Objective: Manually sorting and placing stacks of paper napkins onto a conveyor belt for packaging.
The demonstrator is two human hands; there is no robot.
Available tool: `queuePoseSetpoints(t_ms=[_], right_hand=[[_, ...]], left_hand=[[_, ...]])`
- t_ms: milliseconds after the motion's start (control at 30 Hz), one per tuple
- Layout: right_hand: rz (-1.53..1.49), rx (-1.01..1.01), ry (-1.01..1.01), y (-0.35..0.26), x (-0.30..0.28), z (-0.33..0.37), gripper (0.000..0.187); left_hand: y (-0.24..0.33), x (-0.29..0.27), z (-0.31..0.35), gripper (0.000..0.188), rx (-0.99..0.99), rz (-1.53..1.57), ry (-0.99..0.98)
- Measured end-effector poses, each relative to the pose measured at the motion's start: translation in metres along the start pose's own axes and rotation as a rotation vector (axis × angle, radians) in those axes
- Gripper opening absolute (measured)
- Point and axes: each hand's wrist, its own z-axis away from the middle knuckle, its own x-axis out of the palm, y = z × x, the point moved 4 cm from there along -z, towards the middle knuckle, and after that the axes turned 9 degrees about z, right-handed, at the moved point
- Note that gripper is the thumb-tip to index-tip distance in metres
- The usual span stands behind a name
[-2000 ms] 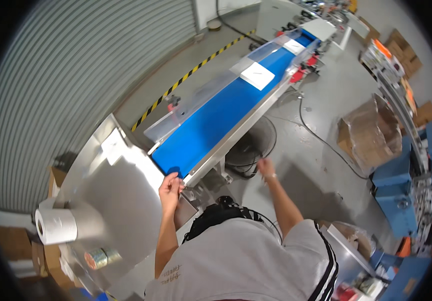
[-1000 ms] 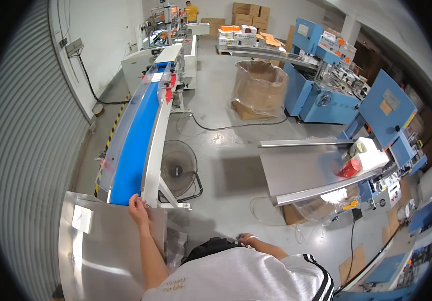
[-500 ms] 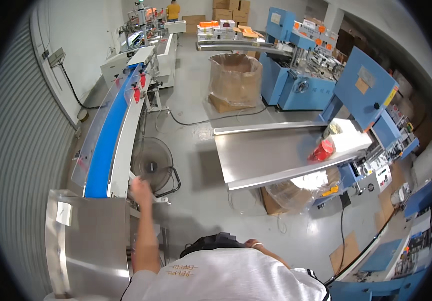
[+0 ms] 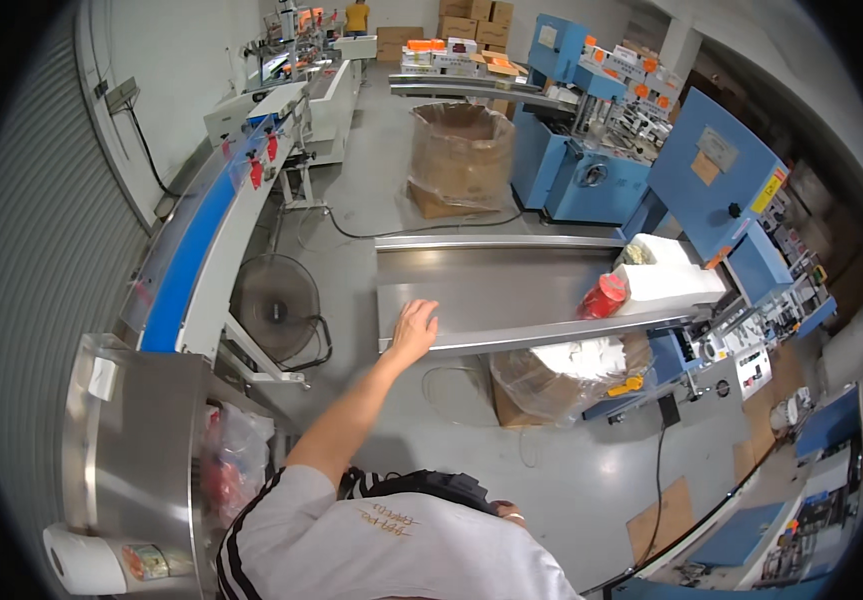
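My left hand [image 4: 414, 328] is stretched forward above the near left corner of a long steel tray [image 4: 491, 285], its fingers apart and nothing in them. Whether it touches the rim I cannot tell. At the tray's right end lie a red package [image 4: 603, 297] and white stacked material [image 4: 666, 278]. My right hand [image 4: 507, 512] is low by my waist, beside a black bag-like thing [image 4: 441, 488]. My body hides most of that hand's fingers.
To the left runs a blue conveyor belt [image 4: 192, 250] ending at a steel table [image 4: 141, 440]. A floor fan [image 4: 273, 308] stands between belt and tray. Lined cartons [image 4: 461, 155] sit behind and under the tray. Blue machines [image 4: 716, 165] fill the right side. Cables cross the floor.
My left hand has swung right, from beside the conveyor to the tray's corner. My view has shifted, and a paper roll and a bag of red items now show at lower left.
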Motion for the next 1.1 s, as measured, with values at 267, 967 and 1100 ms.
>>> queuePoseSetpoints(t_ms=[267, 967, 1100], right_hand=[[-0.387, -0.002, -0.026, 0.036, -0.023, -0.071, 0.017], [0.005, -0.94, 0.692, -0.413, -0.157, -0.053, 0.029], [0.363, -0.822, 0.798, -0.416, -0.146, -0.041, 0.036]], left_hand=[[0.006, 0.042, 0.0, 0.016, -0.392, -0.171, -0.132], [0.009, 0.046, 0.01, 0.01, -0.265, -0.27, -0.315], [0.002, 0.057, 0.013, 0.012, -0.132, -0.224, -0.322]])
